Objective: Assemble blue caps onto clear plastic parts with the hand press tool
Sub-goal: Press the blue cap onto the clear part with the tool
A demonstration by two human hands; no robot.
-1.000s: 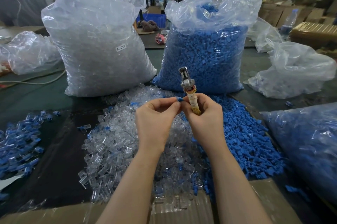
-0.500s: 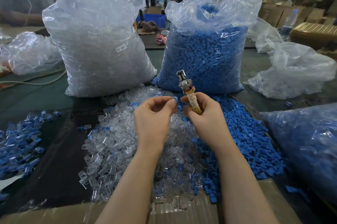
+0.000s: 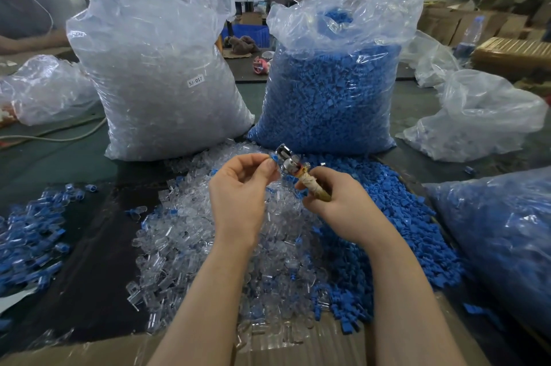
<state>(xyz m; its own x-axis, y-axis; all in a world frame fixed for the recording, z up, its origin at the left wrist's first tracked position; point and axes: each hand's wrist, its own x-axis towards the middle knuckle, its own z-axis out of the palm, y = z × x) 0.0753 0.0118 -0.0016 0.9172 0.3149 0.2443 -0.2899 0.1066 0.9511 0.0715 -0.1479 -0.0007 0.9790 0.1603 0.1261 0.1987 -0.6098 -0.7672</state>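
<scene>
My right hand [image 3: 343,204] grips the hand press tool [image 3: 293,167] by its tape-wrapped handle, with the metal head tilted up and to the left. My left hand [image 3: 238,189] pinches a small part with a blue cap [image 3: 272,157] at its fingertips, right against the tool's metal head. Below both hands lies a heap of clear plastic parts [image 3: 208,234]. A heap of loose blue caps [image 3: 387,216] spreads to its right.
A tall bag of clear parts [image 3: 161,73] and a tall bag of blue caps [image 3: 331,91] stand behind the heaps. Assembled blue-capped pieces [image 3: 29,234] lie at the left. More bags [image 3: 507,240] sit at the right. A cardboard edge [image 3: 298,344] runs along the front.
The tool has tipped from nearly upright to leaning left, its head now meeting the part in my left hand. Both hands stayed over the heaps.
</scene>
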